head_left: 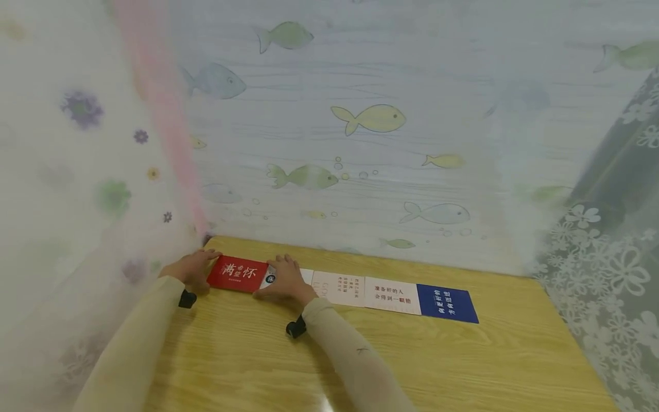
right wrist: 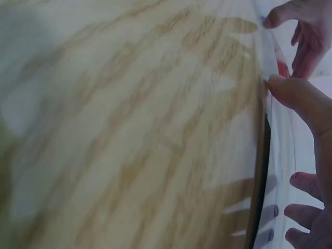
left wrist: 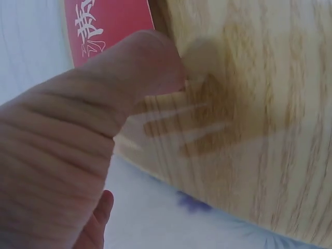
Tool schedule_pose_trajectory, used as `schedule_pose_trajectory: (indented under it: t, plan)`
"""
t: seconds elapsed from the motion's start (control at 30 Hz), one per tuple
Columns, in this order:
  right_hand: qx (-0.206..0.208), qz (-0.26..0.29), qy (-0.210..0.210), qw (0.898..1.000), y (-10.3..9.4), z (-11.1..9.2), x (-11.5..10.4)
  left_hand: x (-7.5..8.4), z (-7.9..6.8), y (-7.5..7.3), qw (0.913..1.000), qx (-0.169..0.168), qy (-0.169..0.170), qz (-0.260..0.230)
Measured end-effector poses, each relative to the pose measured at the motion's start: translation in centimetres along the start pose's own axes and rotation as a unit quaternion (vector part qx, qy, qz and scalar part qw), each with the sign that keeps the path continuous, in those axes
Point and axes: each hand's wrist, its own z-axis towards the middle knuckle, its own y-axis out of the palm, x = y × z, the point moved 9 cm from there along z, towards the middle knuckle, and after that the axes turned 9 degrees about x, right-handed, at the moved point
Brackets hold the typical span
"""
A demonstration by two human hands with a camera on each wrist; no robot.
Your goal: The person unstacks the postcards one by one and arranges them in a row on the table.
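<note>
A red card (head_left: 234, 280) with white writing lies flat at the left end of a row of cards. My left hand (head_left: 191, 269) rests at its left end, fingertips by the upper left corner. In the left wrist view, the thumb (left wrist: 155, 59) lies beside the edge of the red card (left wrist: 122, 21), while the fingers are mostly hidden. My right hand (head_left: 287, 281) spans the red card's right end and a partly covered white card (head_left: 307, 276), thumb low and fingers along the far side. In the right wrist view its thumb (right wrist: 295, 96) and fingers are spread apart.
Rightward in the row lie a pale card with a column of writing (head_left: 350, 289), another pale card (head_left: 392, 303) and a blue card (head_left: 448, 303). Beneath them is a wooden table (head_left: 463, 360). Fish-patterned fabric (head_left: 360, 183) hangs behind, flowered fabric (head_left: 77, 189) at left.
</note>
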Motion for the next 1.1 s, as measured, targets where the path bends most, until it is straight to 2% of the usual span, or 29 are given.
schedule_pose_trajectory:
  t: [0.17, 0.5, 0.77, 1.1]
  plan:
    - [-0.002, 0.006, -0.003, 1.0, 0.1, 0.2, -0.2, -0.2, 0.3, -0.2, 1.0, -0.003, -0.004, -0.002]
    - [-0.008, -0.006, -0.007, 1.0, 0.3, 0.8, -0.7, -1.0, 0.7, 0.4, 0.9992, -0.013, -0.028, -0.023]
    - [-0.02, -0.025, 0.007, 0.999, 1.1, 1.4, -0.2, -0.6, 0.5, 0.2, 0.9992, -0.017, -0.025, -0.025]
    - [-0.021, -0.055, -0.003, 0.998, 1.8, 1.6, 0.2, -0.7, 0.7, 0.7, 0.998, -0.033, -0.028, -0.046]
